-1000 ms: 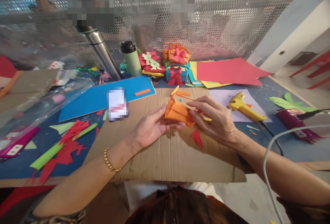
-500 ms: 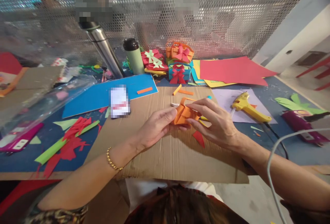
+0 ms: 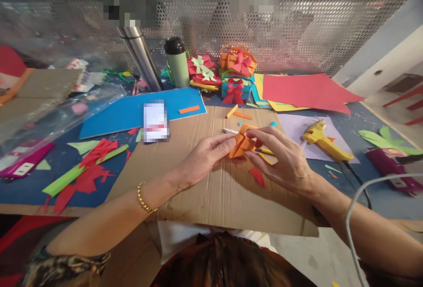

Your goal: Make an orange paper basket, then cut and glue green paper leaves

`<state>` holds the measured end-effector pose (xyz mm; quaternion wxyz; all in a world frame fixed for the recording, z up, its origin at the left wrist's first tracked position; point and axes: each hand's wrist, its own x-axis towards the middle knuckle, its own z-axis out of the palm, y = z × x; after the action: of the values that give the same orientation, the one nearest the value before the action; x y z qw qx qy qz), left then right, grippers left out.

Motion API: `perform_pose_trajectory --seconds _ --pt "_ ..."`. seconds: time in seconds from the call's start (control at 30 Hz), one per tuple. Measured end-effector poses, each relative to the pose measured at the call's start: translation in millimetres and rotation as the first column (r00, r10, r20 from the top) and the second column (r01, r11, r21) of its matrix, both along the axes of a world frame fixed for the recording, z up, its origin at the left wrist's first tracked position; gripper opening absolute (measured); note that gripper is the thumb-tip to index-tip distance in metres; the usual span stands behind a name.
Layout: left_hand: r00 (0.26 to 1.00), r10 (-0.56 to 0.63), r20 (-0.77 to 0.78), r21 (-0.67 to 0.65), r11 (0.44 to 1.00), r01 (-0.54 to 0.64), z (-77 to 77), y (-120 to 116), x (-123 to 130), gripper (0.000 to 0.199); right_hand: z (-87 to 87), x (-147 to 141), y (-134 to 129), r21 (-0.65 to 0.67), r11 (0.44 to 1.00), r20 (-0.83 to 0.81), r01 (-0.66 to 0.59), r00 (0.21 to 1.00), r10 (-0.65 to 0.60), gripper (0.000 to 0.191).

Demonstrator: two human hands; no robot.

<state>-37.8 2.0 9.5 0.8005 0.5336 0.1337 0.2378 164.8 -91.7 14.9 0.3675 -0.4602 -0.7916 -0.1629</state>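
A small folded orange paper basket [image 3: 242, 145] is held between my two hands above a brown cardboard sheet [image 3: 185, 194]. My left hand [image 3: 211, 152] grips its left side, thumb in front and fingers underneath. With thumb and fingertips, my right hand [image 3: 280, 152] pinches the basket's right and upper edge. Scissors with yellow-and-black handles [image 3: 266, 154] lie partly hidden behind the basket; their blades [image 3: 229, 131] show to its left. A red paper scrap [image 3: 257, 176] rests below my right hand. Orange paper strips [image 3: 243, 115] lie just beyond.
A yellow glue gun [image 3: 325, 141] lies on lilac paper at the right, its cord trailing. Finished paper baskets [image 3: 238, 62], a green bottle [image 3: 177, 62] and a steel flask [image 3: 142, 58] stand at the back. Red paper scraps [image 3: 95, 168] litter the left; a white cable [image 3: 352, 216] crosses my right arm.
The head view has shifted slightly, so the scene sits a little differently. Both hands keep hold of the orange basket, which is turned slightly, and more of the scissors shows.
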Motion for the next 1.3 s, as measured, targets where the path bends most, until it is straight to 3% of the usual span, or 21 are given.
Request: perform_pose_trajectory --seconds 0.17,0.37,0.63,0.9,1.13,1.3 --pt "0.999 0.054 0.001 0.108 0.993 -0.054 1.6 -1 1 0.047 11.2 -2 -11 0.156 0.987 0.032 0.049 0.998 -0.055 0.042" --pt "0.99 0.124 -0.068 0.272 0.957 -0.101 2.2 -3 -3 0.049 9.4 -2 -10 0.175 0.985 0.18 0.01 0.983 -0.042 0.028" --pt "0.989 0.125 -0.082 0.41 0.908 -0.081 6.0 -3 -4 0.045 18.1 -4 -11 0.17 0.985 0.308 -0.028 0.951 -0.026 0.019" --pt "0.983 0.156 -0.091 0.402 0.909 -0.107 5.8 -6 -4 0.046 16.3 -5 -13 0.164 0.986 0.302 0.007 0.952 -0.057 0.022" --pt "0.981 0.173 -0.085 0.485 0.867 -0.111 9.2 -7 -4 0.044 13.7 -6 -14 0.113 0.994 0.279 -0.011 0.96 -0.021 0.028" --pt "0.981 0.182 -0.065 0.391 0.909 -0.143 10.3 -4 -5 0.043 13.8 -2 -9 0.205 0.978 0.15 -0.019 0.989 -0.012 0.023"
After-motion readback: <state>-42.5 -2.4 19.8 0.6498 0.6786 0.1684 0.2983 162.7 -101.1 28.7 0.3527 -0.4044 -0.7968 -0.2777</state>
